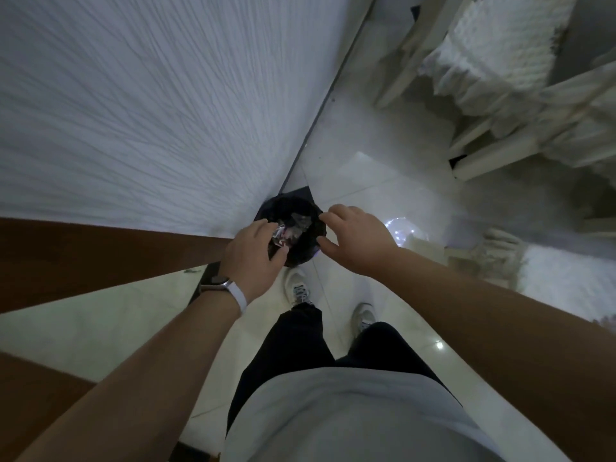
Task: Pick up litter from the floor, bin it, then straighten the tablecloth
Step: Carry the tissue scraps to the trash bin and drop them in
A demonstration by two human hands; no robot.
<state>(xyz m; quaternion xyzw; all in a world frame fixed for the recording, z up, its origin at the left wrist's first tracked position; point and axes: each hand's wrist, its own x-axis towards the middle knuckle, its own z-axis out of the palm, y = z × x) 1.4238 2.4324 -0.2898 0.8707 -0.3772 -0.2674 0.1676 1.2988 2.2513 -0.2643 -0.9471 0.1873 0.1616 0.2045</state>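
Filling the bottom of the view, one pale grey shirt (350,421) is hanging over one pair of dark trousers (293,345), and two bare forearms are reaching forward from either side of it.

One crumpled shiny wrapper (281,237) is sitting in the left hand (253,253), whose fingers and thumb are curling round it and pinching it right over the mouth of the bin. One small round bin with a black liner (283,208) is standing on the floor against the foot of the wall. It is holding some crumpled clear plastic litter (301,221); the pieces are too blurred to count. The right hand (356,238) is hovering at the bin's right rim, half open with fingers loosely bent and thumb apart, holding nothing visible. Whether it is touching the rim I cannot tell.

One watch on a white strap (233,291) is circling the left wrist. Two white trainers (298,285) are standing on the glossy pale floor tiles (383,181) just behind the bin.

One white textured wall (150,111) is rising on the left, with one brown wooden surface (83,258) crossing below it. Pale wooden chairs with frilled white cushions (493,51) are standing well apart at the upper right, blurred. White fabric (566,281) is lying at the right edge; whether it is the tablecloth I cannot tell.
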